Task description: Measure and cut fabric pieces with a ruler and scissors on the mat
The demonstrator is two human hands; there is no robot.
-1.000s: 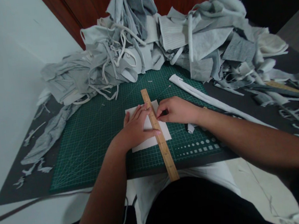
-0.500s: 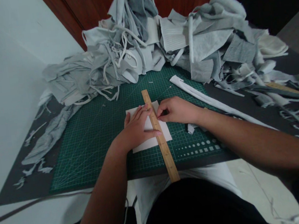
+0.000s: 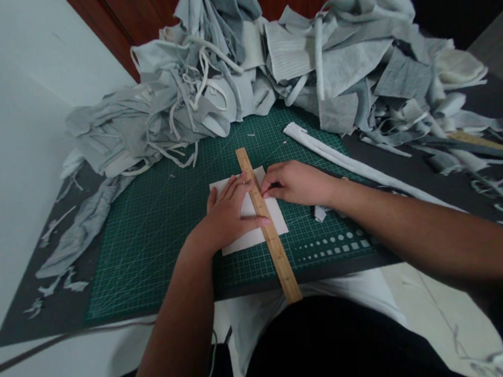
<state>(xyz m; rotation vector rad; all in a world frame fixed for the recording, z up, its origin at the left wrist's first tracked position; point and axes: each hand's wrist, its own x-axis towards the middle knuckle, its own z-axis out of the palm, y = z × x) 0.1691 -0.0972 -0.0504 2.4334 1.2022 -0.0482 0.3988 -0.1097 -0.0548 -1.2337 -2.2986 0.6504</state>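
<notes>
A wooden ruler (image 3: pixel 278 256) lies slanted across a white square piece (image 3: pixel 276 217), which rests on the green cutting mat (image 3: pixel 156 222). My left hand (image 3: pixel 227 218) is spread, its thumb and fingertips pressing on the ruler and its palm side over the white piece. To the right of the ruler, my right hand (image 3: pixel 293 184) has its fingers pinched together at the ruler's edge, above the white piece. Whatever sits between those fingertips is too small to make out.
Grey and white fabric scraps (image 3: pixel 341 65) are heaped along the back of the table. A long white fabric strip (image 3: pixel 342 158) runs diagonally at the right. More grey cloth (image 3: pixel 80 230) lies at the left, and a small scrap (image 3: pixel 320 213) sits beneath my right forearm.
The view has shifted slightly. My right fingertips have slid a little up along the ruler's edge, while my left hand stays pressed on the ruler.
</notes>
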